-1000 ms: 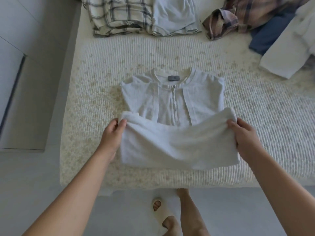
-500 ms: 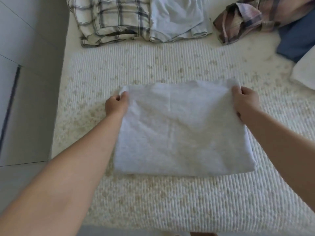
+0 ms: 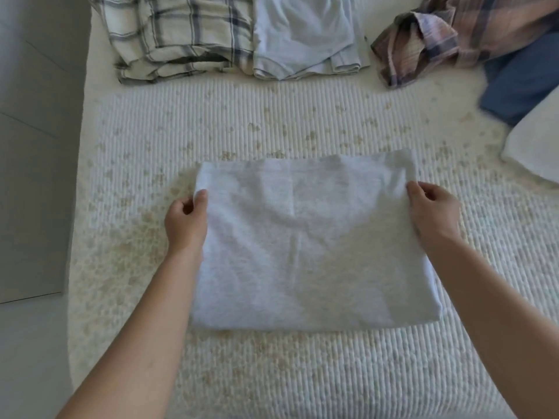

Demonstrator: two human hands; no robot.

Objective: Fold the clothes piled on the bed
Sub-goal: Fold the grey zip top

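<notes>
Head view, folding in progress. A light grey garment (image 3: 299, 243) lies on the ribbed white bed cover (image 3: 302, 373) as a folded rectangle, its doubled edge toward me and its free edges on the far side. My left hand (image 3: 186, 220) pinches the far left corner between thumb and curled fingers; my right hand (image 3: 432, 210) pinches the far right corner in the same way. The two hands are well apart, one at each side of the garment, both clamped on cloth.

Along the far edge of the bed lie a folded plaid shirt (image 3: 175, 34) and, touching it on the right, a folded pale blue garment (image 3: 305, 37). To the right, a crumpled pink plaid garment (image 3: 447, 37), a dark blue garment (image 3: 520, 83) and a white item (image 3: 535, 146) at the frame edge appear unfolded, so I judge the task partly done.

Risks from this position: if I let go of one corner before the other, the upper layer may skew and the edges fall out of line. A faint ridge runs down the middle of the garment; pressing it flat without smoothing could set a crease. Lifting the bundle by the far corners alone would probably let the lower layers drop open. Carrying it toward the folded stack could also drag it across the loose garments at the right.
</notes>
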